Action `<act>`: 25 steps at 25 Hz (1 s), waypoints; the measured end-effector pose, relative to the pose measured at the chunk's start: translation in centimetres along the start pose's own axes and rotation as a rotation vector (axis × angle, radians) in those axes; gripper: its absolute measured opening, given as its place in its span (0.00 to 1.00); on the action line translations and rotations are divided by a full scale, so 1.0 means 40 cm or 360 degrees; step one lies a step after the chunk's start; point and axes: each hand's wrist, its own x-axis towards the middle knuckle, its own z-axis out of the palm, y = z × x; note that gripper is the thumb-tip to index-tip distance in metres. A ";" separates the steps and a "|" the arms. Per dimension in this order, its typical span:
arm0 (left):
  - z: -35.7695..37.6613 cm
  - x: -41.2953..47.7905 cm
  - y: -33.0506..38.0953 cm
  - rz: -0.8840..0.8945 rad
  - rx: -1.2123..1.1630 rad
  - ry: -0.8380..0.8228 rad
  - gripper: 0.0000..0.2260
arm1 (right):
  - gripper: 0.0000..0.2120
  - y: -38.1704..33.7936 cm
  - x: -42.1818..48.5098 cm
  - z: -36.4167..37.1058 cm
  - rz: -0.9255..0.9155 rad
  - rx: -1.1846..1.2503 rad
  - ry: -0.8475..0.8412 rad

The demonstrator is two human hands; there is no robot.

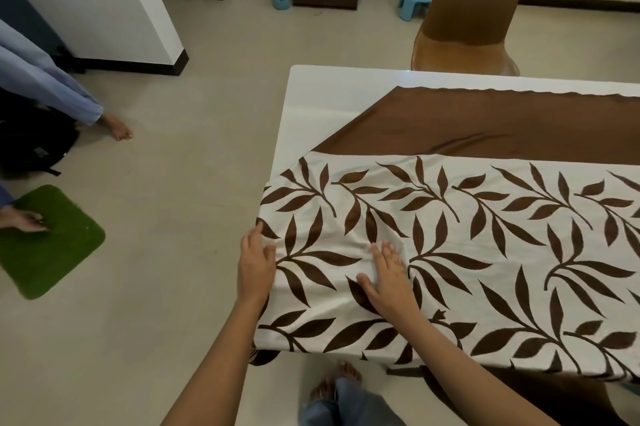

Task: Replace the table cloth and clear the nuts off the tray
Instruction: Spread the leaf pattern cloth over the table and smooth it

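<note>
Cream leaf-print cloth [450, 235] spread over white tabletop [311, 96], left end draped over tabletop's end. Plain brown cloth [485, 121] lies under it, showing on far side. Right hand [389, 278] flat on leaf-print cloth near its left end, fingers [386, 252] straight and spread, pressing, holding nothing. Left hand [256, 263] against draped left edge, fingers nearly straight, touching fabric, no grip seen. Brown chair [474, 10] at far side. Green mat [52, 242] on floor, well apart.
</note>
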 end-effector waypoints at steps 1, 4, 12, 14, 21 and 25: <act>-0.011 0.011 0.003 -0.0043 0.0047 0.0031 0.22 | 0.35 -0.007 0.007 -0.006 -0.0011 -0.0008 0.0017; -0.015 0.054 0.018 0.0011 0.0293 -0.0165 0.25 | 0.37 -0.060 0.040 -0.008 -0.0182 0.0006 -0.0004; -0.023 0.209 0.049 -0.0186 -0.0049 -0.0366 0.30 | 0.38 -0.115 0.041 0.057 0.0019 -0.0184 -0.0025; -0.049 0.252 0.043 -0.0182 0.0073 -0.0284 0.13 | 0.38 -0.156 0.051 0.054 0.0146 0.0024 0.0084; -0.079 0.232 0.079 0.0818 -0.0057 -0.1043 0.04 | 0.38 -0.371 0.262 -0.029 0.0641 0.0953 0.0410; -0.045 0.251 0.061 0.0499 -0.0326 -0.1095 0.07 | 0.28 -0.341 0.284 -0.011 0.0813 0.0408 0.0287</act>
